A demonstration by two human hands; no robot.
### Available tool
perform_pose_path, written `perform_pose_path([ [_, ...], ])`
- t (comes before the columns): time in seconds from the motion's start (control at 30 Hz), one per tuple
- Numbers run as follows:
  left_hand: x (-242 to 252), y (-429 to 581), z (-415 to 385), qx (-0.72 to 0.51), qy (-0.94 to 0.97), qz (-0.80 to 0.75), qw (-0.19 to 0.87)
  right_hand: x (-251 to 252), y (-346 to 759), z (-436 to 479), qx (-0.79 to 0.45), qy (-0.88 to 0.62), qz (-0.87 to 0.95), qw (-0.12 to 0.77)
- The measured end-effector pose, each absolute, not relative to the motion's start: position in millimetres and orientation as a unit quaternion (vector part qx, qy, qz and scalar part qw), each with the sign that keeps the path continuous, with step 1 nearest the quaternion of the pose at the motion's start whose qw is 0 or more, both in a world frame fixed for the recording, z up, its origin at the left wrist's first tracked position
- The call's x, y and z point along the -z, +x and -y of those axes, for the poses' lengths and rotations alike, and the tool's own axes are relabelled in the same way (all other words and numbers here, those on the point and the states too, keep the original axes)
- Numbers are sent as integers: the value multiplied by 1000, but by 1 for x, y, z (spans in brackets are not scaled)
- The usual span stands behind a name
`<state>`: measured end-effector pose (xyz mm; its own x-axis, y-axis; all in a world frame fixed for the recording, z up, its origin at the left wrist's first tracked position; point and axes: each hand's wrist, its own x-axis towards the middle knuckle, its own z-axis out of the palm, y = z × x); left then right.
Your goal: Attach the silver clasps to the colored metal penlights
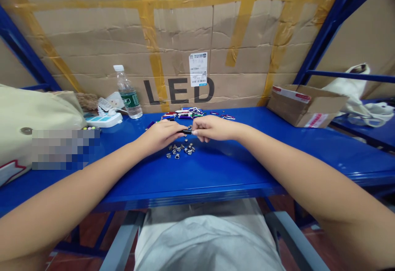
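Note:
A small dark cylinder (186, 131) is held between my two hands above the blue table. My left hand (163, 133) grips one end of it, fingers closed and pointing right. At the other end, my right hand (207, 128) pinches it between thumb and curled fingers. Just in front of my hands lies a scatter of small silver metal pieces (177, 155). Behind them is a pile of slim coloured tubes (185, 116) with silver parts, partly hidden by my hands. What exactly the cylinder is remains too small to tell.
A water bottle (127, 93) stands behind, left of the pile, beside a white power strip (106, 119). A pale bag (33, 119) fills the table's left side. An open cardboard box (300, 105) sits back right. A large cardboard sheet (173, 49) walls off the blue table's (191, 178) rear.

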<state>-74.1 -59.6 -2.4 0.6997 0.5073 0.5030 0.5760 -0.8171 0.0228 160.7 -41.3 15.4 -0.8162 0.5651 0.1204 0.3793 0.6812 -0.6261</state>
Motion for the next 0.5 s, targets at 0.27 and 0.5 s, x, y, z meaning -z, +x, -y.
perform_pose_path([
  [0.27,-1,-75,59,298,-898,318,64,-3,159,29,-557,-204,783,186],
  [0.5,4,-68,59,365,-856,357,-79,-12,151,37,-117,-244,910,315],
])
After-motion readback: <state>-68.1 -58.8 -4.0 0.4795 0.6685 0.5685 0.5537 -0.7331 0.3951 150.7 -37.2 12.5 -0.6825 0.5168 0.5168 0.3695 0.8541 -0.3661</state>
